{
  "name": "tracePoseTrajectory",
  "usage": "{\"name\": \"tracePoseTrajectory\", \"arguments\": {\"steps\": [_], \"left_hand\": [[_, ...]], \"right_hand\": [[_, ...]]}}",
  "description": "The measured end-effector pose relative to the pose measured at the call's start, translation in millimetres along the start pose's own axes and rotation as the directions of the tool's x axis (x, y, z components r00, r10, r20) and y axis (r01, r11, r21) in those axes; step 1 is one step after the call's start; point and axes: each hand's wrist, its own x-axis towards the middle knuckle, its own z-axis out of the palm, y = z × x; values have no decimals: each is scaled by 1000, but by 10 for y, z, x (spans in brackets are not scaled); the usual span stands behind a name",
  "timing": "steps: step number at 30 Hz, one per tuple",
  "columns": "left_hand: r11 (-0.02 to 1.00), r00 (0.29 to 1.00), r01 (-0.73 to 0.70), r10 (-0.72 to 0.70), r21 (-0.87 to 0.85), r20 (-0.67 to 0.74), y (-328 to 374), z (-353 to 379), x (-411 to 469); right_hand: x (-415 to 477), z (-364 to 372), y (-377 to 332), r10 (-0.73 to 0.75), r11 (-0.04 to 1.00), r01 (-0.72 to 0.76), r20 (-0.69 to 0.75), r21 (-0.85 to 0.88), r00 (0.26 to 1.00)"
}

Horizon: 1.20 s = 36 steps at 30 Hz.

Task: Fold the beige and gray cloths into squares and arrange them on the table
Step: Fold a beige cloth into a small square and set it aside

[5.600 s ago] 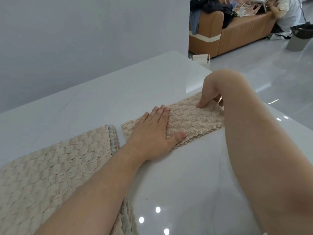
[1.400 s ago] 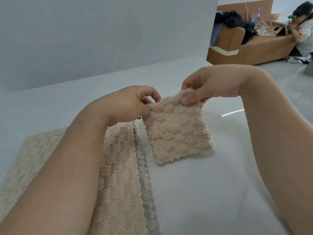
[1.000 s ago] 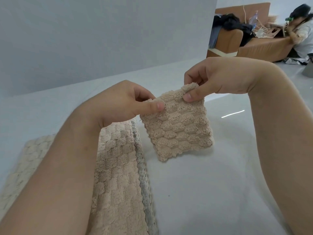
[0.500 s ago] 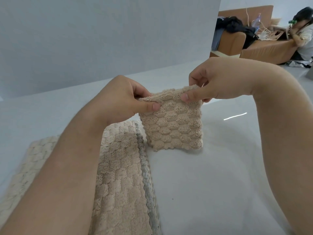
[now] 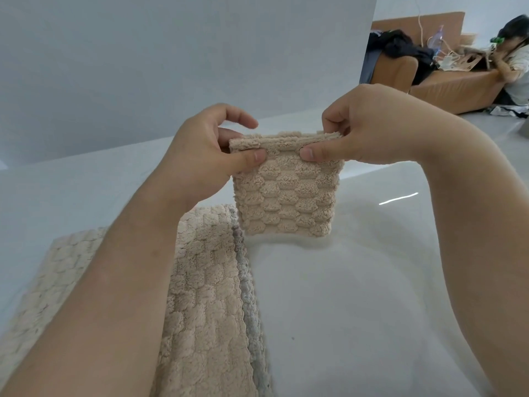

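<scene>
A small folded beige cloth (image 5: 287,196) hangs upright, its lower edge touching the white table (image 5: 357,296). My left hand (image 5: 211,159) pinches its top left corner and my right hand (image 5: 369,127) pinches its top right corner. To the left, a larger beige cloth (image 5: 200,296) lies flat on the table. A gray cloth (image 5: 249,296) lies under it, showing only as a strip along its right edge. My left forearm covers part of the flat beige cloth.
A grey wall (image 5: 171,67) rises behind the table's far edge. At the back right stands a tan sofa (image 5: 458,81) with dark clothes on it, and a person (image 5: 512,61) sits by it on the floor.
The beige strip that lay flat under my hands is now folded into a small square. Both hands have lifted it by its top edge until it hangs upright and level.
</scene>
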Motion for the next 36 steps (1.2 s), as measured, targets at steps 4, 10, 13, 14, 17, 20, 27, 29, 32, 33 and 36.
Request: {"name": "tracePoseTrajectory", "arguments": {"steps": [4,10,13,14,17,20,27,29,32,33,36], "left_hand": [[999,1000,25,-25,-21,-5,-23,28,10],[988,997,54,-60,-143,-39,-85,6,30],[985,998,59,-60,-165,-3,-89,-2,53],[983,998,55,-54,-174,13,-99,1,66],[976,999,47,-41,-213,34,-86,43,67],[970,999,42,-40,-241,12,-107,66,75],[923,989,95,-130,-372,-70,-75,193,76],[903,983,119,-167,-413,-81,-64,232,76],[885,972,131,-203,-447,-118,-47,278,85],[883,966,132,-217,-450,-142,-51,289,91],[897,939,130,-248,-423,-238,-105,326,132]], "right_hand": [[6,42,-28,2,1000,-2,-2,-19,1000],[28,50,2,-11,998,14,-50,62,999],[49,52,53,-5,991,12,-55,133,998],[55,56,68,-4,989,12,-57,149,998],[67,50,106,-6,977,18,-59,215,998],[88,66,137,-1,962,19,-70,271,998],[112,132,162,44,852,-27,-19,523,999],[140,174,165,54,727,-49,15,685,998],[180,220,164,97,528,-131,93,839,991],[193,243,147,109,492,-141,101,859,989],[242,356,75,178,492,-111,25,864,984]]}}
